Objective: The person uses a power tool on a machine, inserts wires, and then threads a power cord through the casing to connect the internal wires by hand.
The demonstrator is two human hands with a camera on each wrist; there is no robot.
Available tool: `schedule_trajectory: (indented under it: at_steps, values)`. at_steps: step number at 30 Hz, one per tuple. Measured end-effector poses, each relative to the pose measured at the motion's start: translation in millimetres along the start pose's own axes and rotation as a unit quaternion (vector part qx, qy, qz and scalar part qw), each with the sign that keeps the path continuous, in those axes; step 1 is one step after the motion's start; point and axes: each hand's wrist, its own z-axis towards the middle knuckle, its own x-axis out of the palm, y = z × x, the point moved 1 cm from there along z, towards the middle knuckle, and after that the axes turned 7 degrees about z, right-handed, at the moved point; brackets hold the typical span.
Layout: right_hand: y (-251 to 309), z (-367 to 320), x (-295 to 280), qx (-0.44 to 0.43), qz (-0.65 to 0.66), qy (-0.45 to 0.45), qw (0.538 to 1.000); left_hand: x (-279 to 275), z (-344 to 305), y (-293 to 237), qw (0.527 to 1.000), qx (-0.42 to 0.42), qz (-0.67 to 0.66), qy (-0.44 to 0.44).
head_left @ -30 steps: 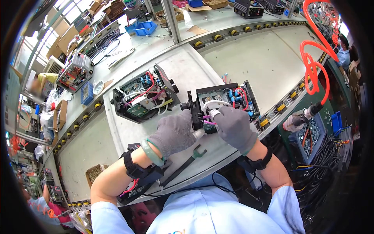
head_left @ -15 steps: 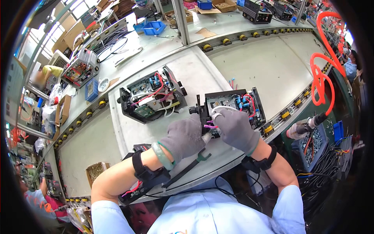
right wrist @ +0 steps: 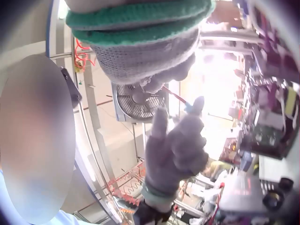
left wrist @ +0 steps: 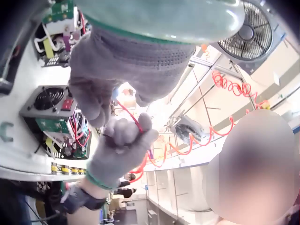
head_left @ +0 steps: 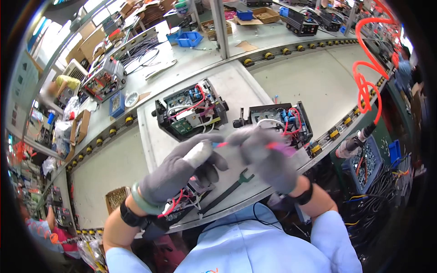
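Red wire point(left wrist: 129, 114) is spanning between the hands, above the tabletop point(head_left: 241, 91). Right hand point(head_left: 267, 157) is pinching it; left hand point(head_left: 175, 168) is meeting its blue tip point(right wrist: 189, 107), grip unclear. Judgement: steadying that tip without tugging is sparing the joint.

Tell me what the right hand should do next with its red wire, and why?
Perhaps lower the red wire toward the nearest machine: the right hand pinches it, and its blue tip is in the air by the left hand, not plugged in.
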Motion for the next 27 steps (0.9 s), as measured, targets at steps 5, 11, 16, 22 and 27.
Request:
schedule_trajectory:
  at_steps: [5, 11, 16, 22, 27]
  values:
    - [-38.7, -6.7, 47.3, -0.285, -0.271, 0.045, 0.918, -18.5, -11.0, 5.8, 0.987, 0.024, 0.105, -0.120]
    - [-31.6, -11.1, 50.5, -0.343, -0.422, 0.110, 0.832, -18.0, -19.1, 1.7, 0.976, -0.009, 0.141, -0.164]
    - [-37.1, -10.9, 49.2, -0.363, -0.356, 0.159, 0.846, -29.5, -20.5, 1.9, 0.988, 0.001, 0.070, -0.136]
    - [-31.1, -11.9, 44.1, 0.234, 0.205, 0.114, 0.944, -44.5, -17.8, 4.2, 0.996, 0.059, -0.051, -0.034]
    - [-23.1, 3.0, 51.4, 0.357, 0.240, 0.094, 0.898, -48.2, -2.8, 0.6, 0.999, 0.044, 0.032, 0.006]
